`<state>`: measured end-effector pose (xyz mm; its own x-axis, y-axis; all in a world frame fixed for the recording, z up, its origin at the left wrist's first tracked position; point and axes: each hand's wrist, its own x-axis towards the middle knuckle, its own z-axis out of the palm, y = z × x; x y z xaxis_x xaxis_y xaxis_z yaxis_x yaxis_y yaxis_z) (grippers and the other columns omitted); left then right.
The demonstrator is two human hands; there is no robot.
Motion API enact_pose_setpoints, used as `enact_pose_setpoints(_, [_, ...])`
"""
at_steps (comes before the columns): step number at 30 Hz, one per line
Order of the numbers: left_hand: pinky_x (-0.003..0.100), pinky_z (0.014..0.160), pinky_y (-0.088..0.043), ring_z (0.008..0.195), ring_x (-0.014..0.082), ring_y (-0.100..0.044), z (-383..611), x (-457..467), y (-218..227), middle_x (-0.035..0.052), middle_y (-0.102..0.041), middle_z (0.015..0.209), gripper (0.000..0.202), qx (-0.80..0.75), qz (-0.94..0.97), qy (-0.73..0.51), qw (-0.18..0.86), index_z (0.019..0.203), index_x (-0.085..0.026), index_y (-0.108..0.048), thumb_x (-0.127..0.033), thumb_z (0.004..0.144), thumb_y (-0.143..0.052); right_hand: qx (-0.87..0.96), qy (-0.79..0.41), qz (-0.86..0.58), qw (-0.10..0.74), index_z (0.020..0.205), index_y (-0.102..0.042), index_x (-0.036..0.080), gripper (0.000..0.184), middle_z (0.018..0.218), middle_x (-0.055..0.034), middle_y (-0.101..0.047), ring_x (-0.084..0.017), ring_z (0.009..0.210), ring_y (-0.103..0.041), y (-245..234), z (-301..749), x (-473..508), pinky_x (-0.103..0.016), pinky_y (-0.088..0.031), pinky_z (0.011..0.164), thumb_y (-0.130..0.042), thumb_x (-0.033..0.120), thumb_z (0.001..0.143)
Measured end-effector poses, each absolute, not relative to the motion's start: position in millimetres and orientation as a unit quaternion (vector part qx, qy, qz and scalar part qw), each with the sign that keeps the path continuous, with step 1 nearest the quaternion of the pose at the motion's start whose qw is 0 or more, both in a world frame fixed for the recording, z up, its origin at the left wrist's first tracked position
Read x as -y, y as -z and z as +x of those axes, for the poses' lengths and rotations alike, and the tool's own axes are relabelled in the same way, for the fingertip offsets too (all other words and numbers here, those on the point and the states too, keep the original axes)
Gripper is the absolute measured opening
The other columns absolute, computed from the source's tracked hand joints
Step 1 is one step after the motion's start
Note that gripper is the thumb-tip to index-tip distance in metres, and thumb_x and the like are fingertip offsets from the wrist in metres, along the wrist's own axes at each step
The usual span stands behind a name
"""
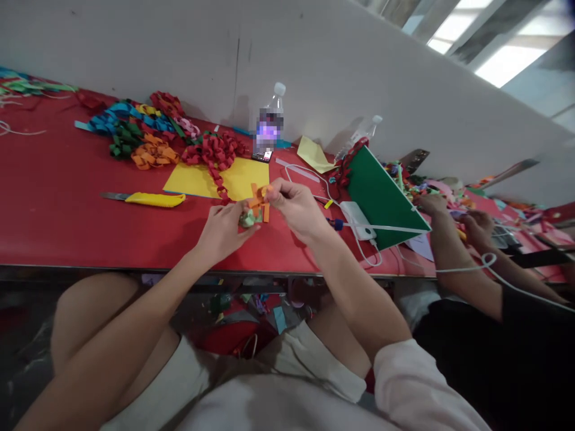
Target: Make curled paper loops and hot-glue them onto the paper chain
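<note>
My left hand [223,230] and my right hand [294,206] meet over the red table [54,203], both pinching a small folded paper piece of orange and pale green strips [256,208]. The left fingers hold its green lower end, the right fingers pinch the orange strips at the top. A yellow paper sheet [197,178] lies just behind the hands, with a red paper chain [215,152] across it.
A yellow-handled knife [150,199] lies at left. Coloured paper chains [135,129] pile at the back left. Two water bottles [272,123], a phone [262,156], a white power bank with cable [357,218] and a green board [381,200] stand right. Another person's hands [453,215] work at far right.
</note>
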<state>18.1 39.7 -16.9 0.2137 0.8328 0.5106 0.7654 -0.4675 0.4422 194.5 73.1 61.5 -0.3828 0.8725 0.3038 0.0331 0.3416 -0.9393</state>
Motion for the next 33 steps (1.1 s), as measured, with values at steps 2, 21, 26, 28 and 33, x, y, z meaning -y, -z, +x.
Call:
enact_pose_setpoints(2, [0.044,0.088,-0.043,0.104,0.0260,-0.067,2.6,-52.6,8.7,0.0088,-0.072,0.108,0.033,-0.541,0.756,-0.369,0.007,0.119,-0.016,-0.062,-0.039,0.095,-0.064,0.711,-0.477,-0.314,0.410,0.072,-0.060,0.020,0.050,0.067,0.0039,-0.050,-0.009,0.060,-0.040,-82.1,185.8,-84.4,-0.025,-0.036,0.058,-0.074,0.067,0.075])
enact_pose_setpoints(21, [0.052,0.108,-0.030,0.128,0.0331,-0.052,-30.2,-49.2,6.6,0.0129,-0.059,0.137,0.056,-0.501,0.840,-0.208,-0.011,0.136,-0.021,-0.058,-0.052,0.090,-0.067,0.804,-0.040,-0.578,0.135,0.110,-0.065,0.013,0.020,0.115,-0.0165,-0.062,-0.024,0.099,-0.063,10.1,200.8,-56.9,-0.033,-0.049,0.085,-0.049,0.019,0.099])
enact_pose_setpoints(26, [0.051,0.103,-0.036,0.125,0.0324,-0.055,6.7,-35.6,10.1,0.0130,-0.061,0.135,0.044,-0.477,0.839,-0.262,0.010,0.135,-0.021,-0.058,-0.042,0.097,-0.058,0.768,-0.038,-0.615,0.173,0.119,-0.059,0.008,0.032,0.112,-0.0197,-0.066,-0.029,0.100,-0.065,12.5,219.6,-41.5,-0.038,-0.051,0.084,-0.051,0.004,0.088])
enact_pose_setpoints(28, [0.049,0.104,-0.039,0.126,0.0311,-0.054,19.5,-31.6,12.4,0.0141,-0.060,0.135,0.042,-0.479,0.814,-0.326,0.040,0.137,-0.020,-0.055,-0.038,0.099,-0.054,0.755,-0.055,-0.602,0.254,0.120,-0.060,0.008,0.034,0.111,-0.0191,-0.068,-0.028,0.100,-0.066,15.2,226.8,-35.1,-0.039,-0.052,0.085,-0.050,0.004,0.087])
enact_pose_setpoints(33, [0.033,0.086,-0.053,0.101,0.0209,-0.066,36.4,-26.0,12.3,0.0143,-0.065,0.122,0.047,-0.447,0.693,-0.492,0.280,0.135,-0.016,-0.055,-0.042,0.097,-0.060,0.742,-0.192,-0.471,0.437,0.116,-0.066,0.018,0.028,0.101,-0.0068,-0.072,-0.017,0.085,-0.067,12.3,228.9,-19.3,-0.030,-0.053,0.076,-0.055,0.013,0.091])
